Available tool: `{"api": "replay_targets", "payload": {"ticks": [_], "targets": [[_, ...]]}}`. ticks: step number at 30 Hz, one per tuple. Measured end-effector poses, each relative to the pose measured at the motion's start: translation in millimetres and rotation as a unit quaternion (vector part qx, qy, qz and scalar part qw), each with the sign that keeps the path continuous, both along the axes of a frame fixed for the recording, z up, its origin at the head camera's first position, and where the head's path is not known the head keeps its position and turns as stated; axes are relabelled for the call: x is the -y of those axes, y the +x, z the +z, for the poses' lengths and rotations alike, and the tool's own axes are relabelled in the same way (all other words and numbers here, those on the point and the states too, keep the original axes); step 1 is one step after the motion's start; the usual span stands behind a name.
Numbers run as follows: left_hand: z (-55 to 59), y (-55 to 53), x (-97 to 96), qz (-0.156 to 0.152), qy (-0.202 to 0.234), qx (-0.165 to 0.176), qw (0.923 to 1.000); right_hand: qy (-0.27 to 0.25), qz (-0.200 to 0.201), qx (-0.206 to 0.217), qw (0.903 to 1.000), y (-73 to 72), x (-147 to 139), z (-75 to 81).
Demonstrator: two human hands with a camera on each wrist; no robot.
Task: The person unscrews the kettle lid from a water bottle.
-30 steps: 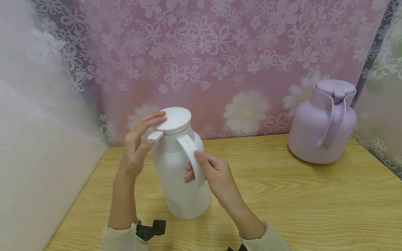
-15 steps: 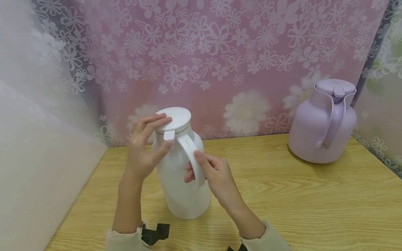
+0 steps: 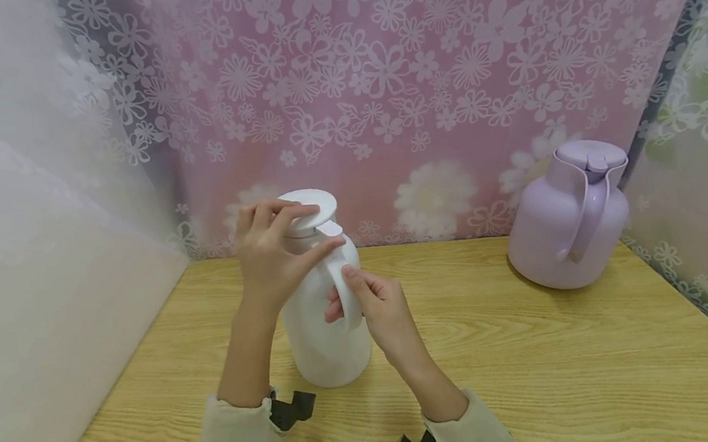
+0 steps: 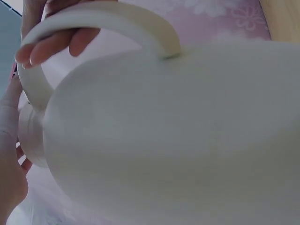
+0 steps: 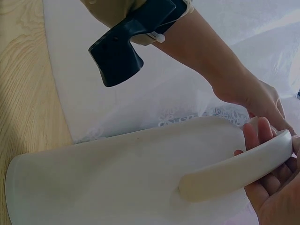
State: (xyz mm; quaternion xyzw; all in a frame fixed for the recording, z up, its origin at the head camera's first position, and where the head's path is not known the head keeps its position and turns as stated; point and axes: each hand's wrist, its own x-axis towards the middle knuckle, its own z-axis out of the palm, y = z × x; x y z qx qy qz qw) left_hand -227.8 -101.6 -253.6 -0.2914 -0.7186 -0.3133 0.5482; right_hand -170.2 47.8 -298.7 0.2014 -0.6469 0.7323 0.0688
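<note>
A white thermos jug (image 3: 327,341) stands upright on the wooden table, its round lid (image 3: 321,202) on top. My left hand (image 3: 268,261) grips the lid from the left, fingers spread over its top. The left thumb reaches to the lid's small tab (image 3: 331,229), which lies just above the handle. My right hand (image 3: 388,310) holds the curved handle (image 5: 234,173), fingers passed through the loop and thumb on the outside. In the left wrist view the jug's body (image 4: 178,126) fills most of the picture, and the lid is partly hidden.
A lilac thermos jug (image 3: 560,237) stands at the back right of the table (image 3: 534,367). A pink flowered sheet (image 3: 349,107) hangs behind, and a pale sheet (image 3: 42,244) lines the left side. Each wrist carries a black camera mount (image 3: 292,408).
The left hand has turned the lid, carrying its tab from the left round to the right, over the handle. The right hand and the jug's body have stayed put.
</note>
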Motion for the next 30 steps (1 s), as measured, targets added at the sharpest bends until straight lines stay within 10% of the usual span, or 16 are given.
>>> {"api": "replay_targets", "payload": {"ticks": [8, 21, 30], "targets": [[4.0, 4.4, -6.4, 0.062, -0.047, 0.028, 0.9966, 0.011, -0.008, -0.002, 0.9999, 11.7, 0, 14.2], [-5.0, -4.7, 25.7, -0.154, -0.016, 0.075, 0.9851, 0.010, -0.004, -0.014, 0.9999, 7.7, 0, 9.1], [-6.8, -5.4, 22.3, -0.137, -0.017, 0.049, 0.9892, -0.006, 0.000, -0.022, 0.9997, -3.4, 0, -5.7]]}}
